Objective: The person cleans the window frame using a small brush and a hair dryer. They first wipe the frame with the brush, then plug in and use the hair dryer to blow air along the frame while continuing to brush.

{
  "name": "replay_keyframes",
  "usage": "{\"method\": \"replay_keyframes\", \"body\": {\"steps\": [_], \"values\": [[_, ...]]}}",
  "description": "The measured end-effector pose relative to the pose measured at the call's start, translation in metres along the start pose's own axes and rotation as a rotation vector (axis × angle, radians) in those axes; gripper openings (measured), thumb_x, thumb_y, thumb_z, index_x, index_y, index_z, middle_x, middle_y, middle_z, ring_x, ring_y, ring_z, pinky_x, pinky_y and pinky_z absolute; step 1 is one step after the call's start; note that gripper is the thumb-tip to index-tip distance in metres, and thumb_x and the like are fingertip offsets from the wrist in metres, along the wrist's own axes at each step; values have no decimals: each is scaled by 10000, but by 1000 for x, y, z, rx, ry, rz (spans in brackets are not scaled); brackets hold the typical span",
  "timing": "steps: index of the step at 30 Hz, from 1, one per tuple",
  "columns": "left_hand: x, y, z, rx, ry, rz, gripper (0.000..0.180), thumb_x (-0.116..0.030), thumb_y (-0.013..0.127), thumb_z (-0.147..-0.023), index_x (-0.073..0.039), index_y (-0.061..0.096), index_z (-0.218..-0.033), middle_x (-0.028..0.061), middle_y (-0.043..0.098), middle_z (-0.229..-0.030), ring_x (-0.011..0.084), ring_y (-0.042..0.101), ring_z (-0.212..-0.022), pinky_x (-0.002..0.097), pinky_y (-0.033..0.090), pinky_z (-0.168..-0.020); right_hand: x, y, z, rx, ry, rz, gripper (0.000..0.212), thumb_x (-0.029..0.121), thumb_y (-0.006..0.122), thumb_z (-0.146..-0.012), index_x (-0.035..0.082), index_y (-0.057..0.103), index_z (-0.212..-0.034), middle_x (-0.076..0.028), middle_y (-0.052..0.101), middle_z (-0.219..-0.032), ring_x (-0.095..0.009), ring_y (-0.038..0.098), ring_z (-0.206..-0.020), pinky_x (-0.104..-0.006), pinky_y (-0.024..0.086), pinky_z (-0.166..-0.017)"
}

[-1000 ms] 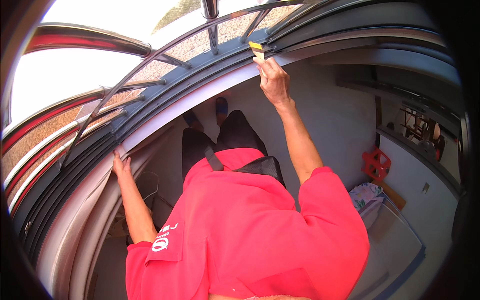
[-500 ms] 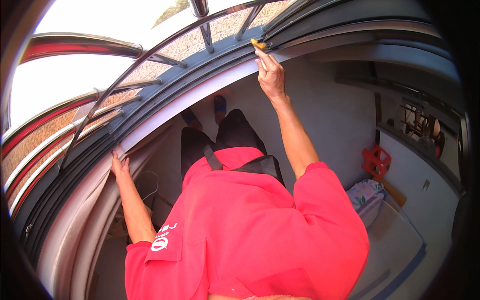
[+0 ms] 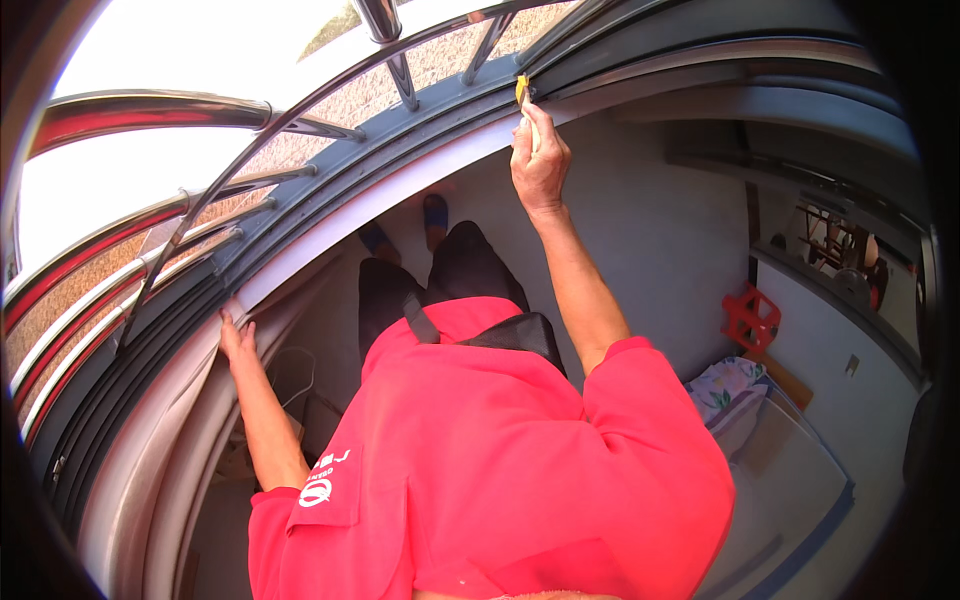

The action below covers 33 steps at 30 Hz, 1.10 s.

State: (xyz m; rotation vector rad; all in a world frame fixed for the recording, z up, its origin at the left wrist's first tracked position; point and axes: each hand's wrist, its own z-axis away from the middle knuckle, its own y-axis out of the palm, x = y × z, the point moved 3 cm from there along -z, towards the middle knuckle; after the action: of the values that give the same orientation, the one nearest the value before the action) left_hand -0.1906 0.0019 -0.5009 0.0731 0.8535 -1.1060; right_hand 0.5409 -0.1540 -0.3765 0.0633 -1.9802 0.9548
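Note:
My right hand (image 3: 540, 168) is closed round the pale handle of a small brush (image 3: 523, 90) with a yellow and dark head. The brush head is at the dark window track (image 3: 440, 118), near the sliding frame on the right. On the left, my left hand (image 3: 238, 338) grips the edge of a beige curtain (image 3: 160, 440) beside the end of the white sill (image 3: 370, 215). Part of that grip is hidden by the curtain's folds and the hand itself.
Shiny metal bars (image 3: 150, 108) stand outside the window. My slippered feet (image 3: 436, 212) are below the sill. To the right are a red plastic stool (image 3: 750, 318), a flowered cloth (image 3: 728, 385) and a clear blue-edged bin or sheet (image 3: 800, 470).
My right hand has tilted and shifted slightly, and the brush head now points more upright at the track. My left hand stays at the curtain. The view has shifted a little.

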Motion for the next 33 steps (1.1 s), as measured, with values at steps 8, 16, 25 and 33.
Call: {"method": "replay_keyframes", "body": {"steps": [8, 16, 25, 33], "values": [[1, -1, -4, -17, -6, 4, 730, -438, 812, -1001, -3, 539, -1520, 191, 627, -1491, 437, 590, -1375, 620, 463, -1168, -3, 15, 8, -126, 687, -687, 235, 164, 615, -1096, -44, 647, -1200, -185, 773, -840, -237, 779, -684, -313, 608, -554], [2, 4, 0, -55, -1, 1, 789, -431, 822, -995, 13, 492, -1557, 231, 604, -1508, 468, 558, -1416, 641, 454, -1176, -23, 43, 10, -152, 511, -592, 171, 107, 635, -1084, -32, 616, -1183, -191, 787, -892, -266, 799, -737, -349, 646, -649], [1, -7, -11, -7, 38, -36, 800, -430, 823, -994, -8, 474, -1577, 236, 564, -1544, 476, 538, -1430, 653, 465, -1163, -31, 29, 17, -190, 498, -598, 186, 115, 617, -1103, -23, 604, -1227, -204, 784, -934, -284, 809, -802, -349, 662, -695], [3, -4, -9, -16, 27, 6, 833, -433, 844, -975, -24, 460, -1590, 225, 533, -1560, 484, 533, -1408, 651, 473, -1158, -22, 23, 13, -284, 605, -639, 191, 114, 593, -1106, -36, 586, -1224, -186, 783, -936, -265, 802, -803, -344, 648, -707]]}}
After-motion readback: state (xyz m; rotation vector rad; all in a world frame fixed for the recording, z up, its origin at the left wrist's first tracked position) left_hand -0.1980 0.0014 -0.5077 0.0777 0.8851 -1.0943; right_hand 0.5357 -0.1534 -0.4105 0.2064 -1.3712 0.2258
